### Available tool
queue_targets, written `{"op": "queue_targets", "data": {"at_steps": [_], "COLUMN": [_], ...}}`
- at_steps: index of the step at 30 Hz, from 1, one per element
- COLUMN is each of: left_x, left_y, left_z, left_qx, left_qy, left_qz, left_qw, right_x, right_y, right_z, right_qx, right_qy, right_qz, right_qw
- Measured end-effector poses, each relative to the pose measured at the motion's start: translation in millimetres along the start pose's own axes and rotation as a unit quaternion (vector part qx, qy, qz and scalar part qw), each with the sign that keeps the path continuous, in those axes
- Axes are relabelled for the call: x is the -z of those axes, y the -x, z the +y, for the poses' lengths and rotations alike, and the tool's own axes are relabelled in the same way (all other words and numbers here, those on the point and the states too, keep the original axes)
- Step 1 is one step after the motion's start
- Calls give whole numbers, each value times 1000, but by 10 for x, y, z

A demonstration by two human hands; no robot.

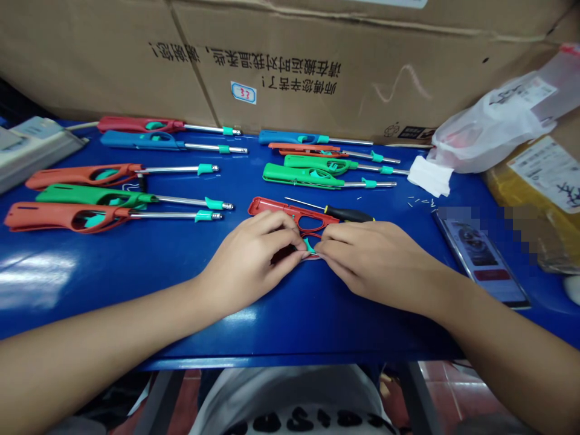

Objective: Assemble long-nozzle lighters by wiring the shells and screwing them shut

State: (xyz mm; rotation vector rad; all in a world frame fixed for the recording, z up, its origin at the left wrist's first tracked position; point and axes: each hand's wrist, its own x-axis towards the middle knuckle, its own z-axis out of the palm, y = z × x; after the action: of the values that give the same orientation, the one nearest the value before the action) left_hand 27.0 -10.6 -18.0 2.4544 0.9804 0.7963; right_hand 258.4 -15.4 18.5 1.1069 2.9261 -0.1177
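Near the middle of the blue table, my left hand (254, 257) and my right hand (374, 260) meet with fingertips pinched on a partly opened red utility lighter, mostly hidden under the fingers. Its teal trigger (309, 245) shows between the fingertips. Just beyond them lies a red lighter shell half (270, 206) with an oval trigger opening, its inner side facing up. Beside it, a screwdriver (348, 213) with a black and yellow handle points left. Both palms are turned down, and what the covered fingers touch exactly is hidden.
Several utility lighters, such as an orange one (67, 215) and a green one (301, 175), lie in rows left and behind. Small screws (421, 201), a white paper (430, 175), a phone (483, 260) and a plastic bag (489, 130) are rightward. A cardboard box (290, 66) walls the back.
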Motion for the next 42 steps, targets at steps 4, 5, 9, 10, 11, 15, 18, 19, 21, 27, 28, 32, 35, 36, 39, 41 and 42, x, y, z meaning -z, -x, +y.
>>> {"op": "queue_targets", "data": {"at_steps": [4,5,9,10,11,15,18,19,21,27,28,32,35,36,39,41,42], "left_x": [0,4,37,49,62,104,117,118,119,115,113,105,98,95,81,71,68], "left_y": [6,7,10,13,19,62,101,111,124,138,140,133,128,131,159,183,193], "left_z": [7,11,22,24,27,67,113,124,136,119,117,124,157,174,233,267,280], "left_qx": [2,3,7,3,-4,-60,-80,-81,-81,-88,-88,-85,-78,-74,-60,-59,-59], "left_qy": [3,6,8,2,-9,-91,-149,-162,-178,-186,-183,-173,-153,-146,-150,-168,-176], "left_qz": [0,1,2,-1,-4,-8,-22,-28,-36,-43,-44,-33,-19,-17,-29,-37,-38], "left_qw": [1000,1000,1000,1000,1000,994,985,983,980,978,978,981,985,986,986,983,982], "right_x": [-11,-12,-5,-4,-5,-12,1,9,29,37,33,35,63,74,98,103,102], "right_y": [4,3,-5,-7,-8,0,14,17,20,-2,-5,-7,2,8,26,34,36], "right_z": [4,3,2,3,5,5,-3,-2,11,183,214,271,264,261,262,271,277], "right_qx": [0,1,-4,-6,-8,-9,-11,-14,-37,-163,-172,-192,-195,-195,-186,-178,-174], "right_qy": [-1,1,0,-3,-7,-10,-23,-37,-80,-192,-198,-207,-185,-176,-166,-176,-183], "right_qz": [-7,-8,-6,-4,-2,8,9,10,22,120,107,43,30,31,35,32,29], "right_qw": [1000,1000,1000,1000,1000,1000,1000,999,996,960,959,958,963,964,968,968,967]}}
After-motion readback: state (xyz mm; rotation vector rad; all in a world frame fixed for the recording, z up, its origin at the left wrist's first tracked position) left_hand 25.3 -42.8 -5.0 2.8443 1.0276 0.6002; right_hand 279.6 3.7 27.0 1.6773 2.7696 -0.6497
